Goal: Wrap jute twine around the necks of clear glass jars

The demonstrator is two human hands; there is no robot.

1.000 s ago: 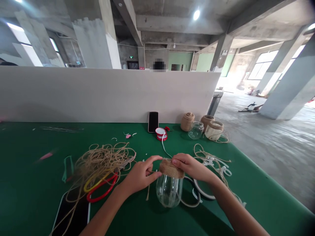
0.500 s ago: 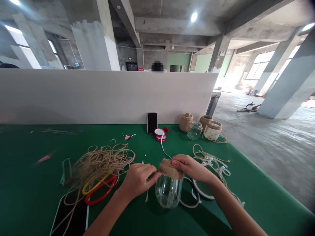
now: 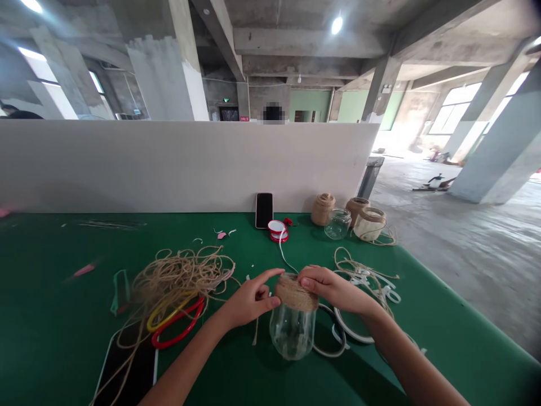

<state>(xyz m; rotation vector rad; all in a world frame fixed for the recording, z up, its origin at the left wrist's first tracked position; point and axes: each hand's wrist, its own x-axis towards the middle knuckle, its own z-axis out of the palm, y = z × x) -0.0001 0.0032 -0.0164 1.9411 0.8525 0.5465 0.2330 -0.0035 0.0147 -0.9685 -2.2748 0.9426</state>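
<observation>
A clear glass jar (image 3: 292,332) stands on the green table, its neck wrapped in brown twine (image 3: 296,294). My right hand (image 3: 325,287) grips the wrapped neck from the right, fingers over the rim. On the other side, my left hand (image 3: 252,299) has its thumb against the twine and its index finger stretched toward the rim, the two apart. A loose heap of twine (image 3: 186,276) lies left of my left hand, and a short twine end hangs down beside the jar.
Red-handled scissors (image 3: 180,332) and a dark tablet (image 3: 129,361) lie at front left. Tape rolls (image 3: 278,228) and a phone (image 3: 264,210) are near the white partition (image 3: 181,166). Several jars (image 3: 323,210) stand at back right. Rings (image 3: 330,338) lie right of the jar.
The left index finger has lifted and stretched out toward the rim, apart from the thumb. The right hand keeps its hold. The whole view has shifted slightly.
</observation>
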